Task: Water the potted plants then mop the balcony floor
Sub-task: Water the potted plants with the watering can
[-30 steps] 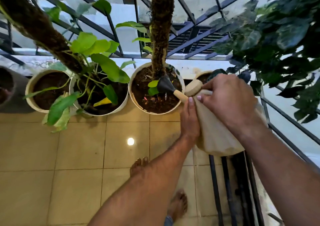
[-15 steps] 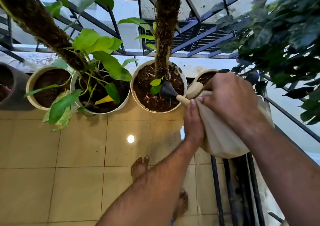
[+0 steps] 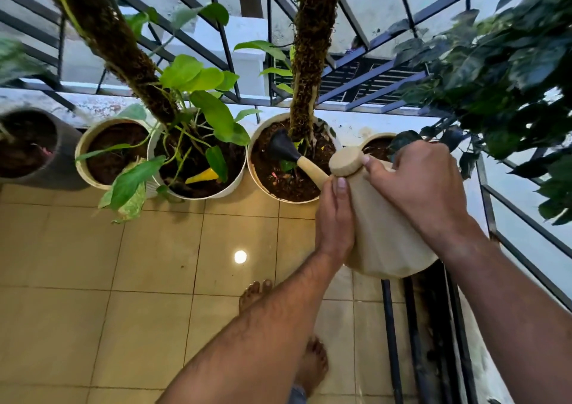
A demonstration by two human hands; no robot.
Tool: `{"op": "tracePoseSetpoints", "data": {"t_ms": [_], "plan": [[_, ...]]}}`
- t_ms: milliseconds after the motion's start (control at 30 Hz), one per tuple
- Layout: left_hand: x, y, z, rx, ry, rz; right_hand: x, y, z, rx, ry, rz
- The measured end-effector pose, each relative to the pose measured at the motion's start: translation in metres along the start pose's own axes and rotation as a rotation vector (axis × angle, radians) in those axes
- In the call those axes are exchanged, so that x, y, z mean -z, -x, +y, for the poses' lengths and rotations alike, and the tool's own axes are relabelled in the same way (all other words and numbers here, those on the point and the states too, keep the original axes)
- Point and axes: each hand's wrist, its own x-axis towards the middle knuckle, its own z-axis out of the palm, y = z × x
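Watering can (image 3: 383, 227), beige, is held tilted over the right part of the balcony floor (image 3: 93, 279), its spout ending in a black rose (image 3: 280, 148) that sits above the soil of the cream pot with mossy pole (image 3: 263, 184). Whether water is running cannot be told. The can's round cap (image 3: 346, 161) is touched by a finger of the right hand (image 3: 424, 184). That hand's grip is curled over the top of the can, clamped on it. The left hand (image 3: 335, 218) is laid against the can's left side with fingers straight, thumb up near the base of the spout; its grip is apart, pressing rather than closing.

Pots are lined up along the floor's far edge under the metal railing (image 3: 371, 75). Just left of the watered pot stands a white pot with green leaves (image 3: 229, 187), touching a cream pot of bare soil (image 3: 81, 156); a dark pot (image 3: 66, 156) follows at the far left. Another small pot (image 3: 376, 148) is partly hidden behind the cap. Dark foliage (image 3: 495, 72) hangs at the right. Two bare feet (image 3: 255, 292) are seen on the tiles.
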Motion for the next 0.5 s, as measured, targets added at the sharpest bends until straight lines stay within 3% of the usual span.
{"op": "tracePoseSetpoints", "data": {"t_ms": [233, 367, 500], "plan": [[0.021, 0.003, 0.013, -0.173, -0.160, 0.034, 0.000, 0.014, -0.002, -0.128, -0.025, -0.007], [0.034, 0.004, 0.029, -0.303, -0.243, 0.121, 0.001, 0.021, -0.007, -0.232, -0.247, -0.105], [0.051, 0.006, 0.048, -0.384, -0.250, 0.154, 0.000, 0.036, -0.019, -0.157, -0.506, -0.167]]}}
